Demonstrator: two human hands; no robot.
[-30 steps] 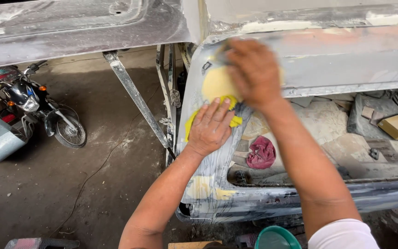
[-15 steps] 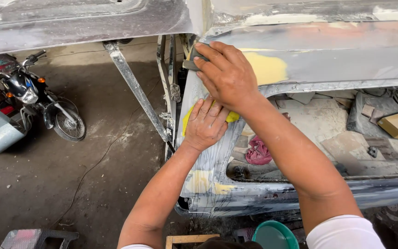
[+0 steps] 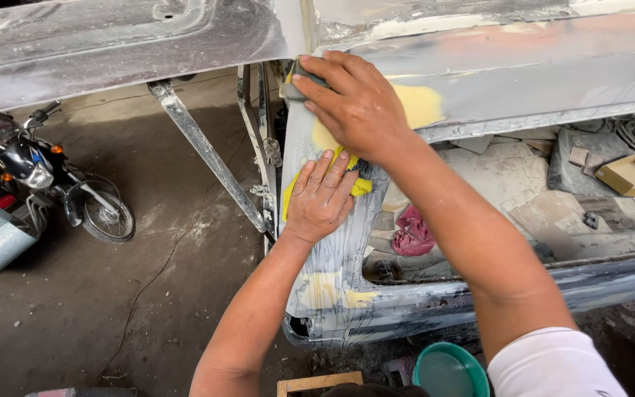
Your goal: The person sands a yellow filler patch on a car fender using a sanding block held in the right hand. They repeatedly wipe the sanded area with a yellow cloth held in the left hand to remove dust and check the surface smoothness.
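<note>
While the right hand (image 3: 358,106) presses a small grey sanding block (image 3: 293,82) against the upper corner of the car body panel (image 3: 332,250), fingers curled and clamped over it, the left hand (image 3: 323,197) lies flat lower on the same panel, fingers together, pinning a yellow cloth (image 3: 358,185) under the palm

Progress, as a judgement: mid-way. Panel is scuffed to grey and wet-looking, with yellow filler patches (image 3: 420,103) showing beside the right hand and more near the lower edge (image 3: 321,290); those lower ones look untouched, so smoothing seems done only around the top corner

Around:
- raised lid (image 3: 112,44) overhead along the top edge, also sanded bare, held by a metal strut (image 3: 203,151) left of the panel
- open compartment right of the panel holds a red rag (image 3: 411,231) and a cardboard box (image 3: 630,175)
- green tub (image 3: 450,371) on the floor below the panel's lower edge
- motorcycle (image 3: 45,176) well apart at left

Obstructions: strut and hinge sit just beside the block's working corner, little room for strokes leftward
</note>
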